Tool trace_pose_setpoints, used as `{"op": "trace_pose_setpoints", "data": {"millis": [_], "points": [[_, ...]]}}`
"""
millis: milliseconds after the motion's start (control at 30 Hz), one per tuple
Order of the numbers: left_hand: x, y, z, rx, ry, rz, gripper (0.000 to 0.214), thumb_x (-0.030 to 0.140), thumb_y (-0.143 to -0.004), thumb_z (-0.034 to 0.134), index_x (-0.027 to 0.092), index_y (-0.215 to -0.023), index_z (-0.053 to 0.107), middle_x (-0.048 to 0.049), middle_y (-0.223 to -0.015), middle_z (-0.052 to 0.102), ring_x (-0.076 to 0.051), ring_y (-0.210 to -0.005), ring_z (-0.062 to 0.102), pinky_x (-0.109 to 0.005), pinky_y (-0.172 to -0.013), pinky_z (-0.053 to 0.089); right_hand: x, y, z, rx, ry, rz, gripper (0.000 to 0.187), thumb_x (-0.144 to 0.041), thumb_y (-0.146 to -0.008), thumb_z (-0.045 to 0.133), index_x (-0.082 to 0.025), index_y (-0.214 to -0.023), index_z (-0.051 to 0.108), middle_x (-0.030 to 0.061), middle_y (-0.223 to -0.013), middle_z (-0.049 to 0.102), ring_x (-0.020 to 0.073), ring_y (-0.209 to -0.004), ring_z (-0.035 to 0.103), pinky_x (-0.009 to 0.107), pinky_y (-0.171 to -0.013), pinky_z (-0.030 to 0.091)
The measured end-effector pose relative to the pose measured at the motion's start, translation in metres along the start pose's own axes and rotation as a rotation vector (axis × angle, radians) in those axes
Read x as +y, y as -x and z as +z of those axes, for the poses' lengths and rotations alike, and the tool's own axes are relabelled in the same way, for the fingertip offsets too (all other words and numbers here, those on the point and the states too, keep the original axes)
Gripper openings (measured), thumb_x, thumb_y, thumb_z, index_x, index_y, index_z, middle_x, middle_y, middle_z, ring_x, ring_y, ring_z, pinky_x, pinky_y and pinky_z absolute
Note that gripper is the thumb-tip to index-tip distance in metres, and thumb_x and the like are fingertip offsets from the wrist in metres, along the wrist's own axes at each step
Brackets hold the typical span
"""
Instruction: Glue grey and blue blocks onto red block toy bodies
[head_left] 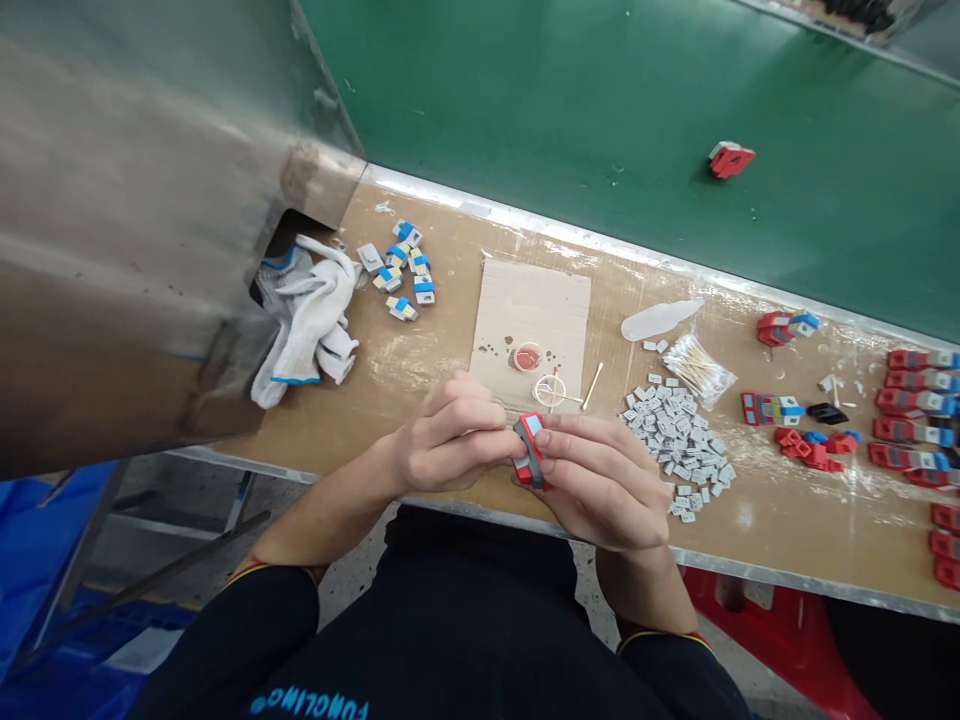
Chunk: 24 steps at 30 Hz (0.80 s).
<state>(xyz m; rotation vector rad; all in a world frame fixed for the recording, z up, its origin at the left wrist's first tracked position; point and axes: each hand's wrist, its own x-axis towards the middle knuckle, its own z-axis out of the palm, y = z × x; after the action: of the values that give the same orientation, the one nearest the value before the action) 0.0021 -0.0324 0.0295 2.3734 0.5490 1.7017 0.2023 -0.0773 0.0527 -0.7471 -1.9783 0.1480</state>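
A small red and grey toy vehicle part (531,452) with a light-blue panel is held between my hands, just above the table's front edge. My right hand (604,475) grips it from the right, fingers closed along its side. From the left, my left hand (454,435) pinches at its edge with curled fingertips; whether a tiny piece is between them is hidden. Just beyond lies a cardboard sheet (532,295) with a small cup of reddish liquid (528,357), a round white lid (549,389) and a cotton swab (592,386).
Right of my hands are a pile of small grey pieces (682,435), a bag of cotton swabs (699,370) and rows of red toy parts (911,402). White gloves (307,320) and blue-grey parts (399,265) lie left. A green belt (570,110) runs behind, carrying a red part (729,160).
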Motion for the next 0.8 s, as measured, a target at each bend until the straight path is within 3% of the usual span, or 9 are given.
{"op": "trace_pose_setpoints", "data": {"millis": [167, 333, 467, 667, 800], "points": [[-0.003, -0.005, -0.004, -0.002, 0.020, 0.093, 0.017, 0.015, -0.100, 0.068, 0.023, -0.085, 0.068, 0.0009, -0.078, 0.064, -0.013, -0.073, 0.058, -0.026, -0.061, 0.055, -0.001, 0.004, 0.001, 0.005, -0.012, -0.011, 0.025, -0.008, -0.087, 0.082, -0.018, -0.109, 0.076, 0.0056, -0.105, 0.086, 0.0243, -0.107, 0.082, 0.035, -0.081, 0.074], [-0.002, -0.007, -0.001, 0.004, 0.029, 0.097, 0.016, 0.011, -0.101, 0.064, 0.017, -0.087, 0.069, -0.0018, -0.080, 0.067, -0.014, -0.072, 0.059, -0.027, -0.060, 0.056, -0.004, 0.004, 0.001, -0.001, -0.020, 0.024, 0.034, -0.009, -0.086, 0.084, -0.020, -0.117, 0.076, 0.0060, -0.107, 0.086, 0.0263, -0.105, 0.083, 0.040, -0.080, 0.076], [0.001, -0.004, 0.000, -0.009, 0.139, -0.021, 0.012, 0.020, -0.105, 0.061, 0.021, -0.094, 0.066, -0.0017, -0.082, 0.068, -0.014, -0.075, 0.061, -0.027, -0.067, 0.060, -0.005, -0.001, 0.000, 0.008, -0.058, 0.052, 0.036, -0.007, -0.087, 0.080, -0.018, -0.121, 0.074, 0.0082, -0.105, 0.086, 0.0265, -0.102, 0.083, 0.039, -0.079, 0.075], [0.002, -0.001, -0.009, -0.217, 0.328, -0.117, 0.009, 0.027, -0.106, 0.059, 0.023, -0.100, 0.062, -0.0052, -0.090, 0.067, -0.016, -0.080, 0.066, -0.029, -0.074, 0.060, -0.002, -0.001, -0.005, -0.083, -0.250, 0.101, 0.037, -0.013, -0.091, 0.078, -0.018, -0.128, 0.071, 0.0096, -0.106, 0.085, 0.0254, -0.100, 0.083, 0.041, -0.081, 0.074], [0.002, 0.001, -0.009, -0.185, 0.374, -0.132, 0.007, 0.029, -0.105, 0.062, 0.023, -0.102, 0.065, -0.0056, -0.091, 0.067, -0.017, -0.080, 0.067, -0.029, -0.073, 0.061, -0.003, -0.001, -0.007, -0.102, -0.307, 0.156, 0.041, -0.019, -0.089, 0.082, -0.020, -0.129, 0.070, 0.0090, -0.105, 0.085, 0.0263, -0.098, 0.083, 0.042, -0.082, 0.074]]}}
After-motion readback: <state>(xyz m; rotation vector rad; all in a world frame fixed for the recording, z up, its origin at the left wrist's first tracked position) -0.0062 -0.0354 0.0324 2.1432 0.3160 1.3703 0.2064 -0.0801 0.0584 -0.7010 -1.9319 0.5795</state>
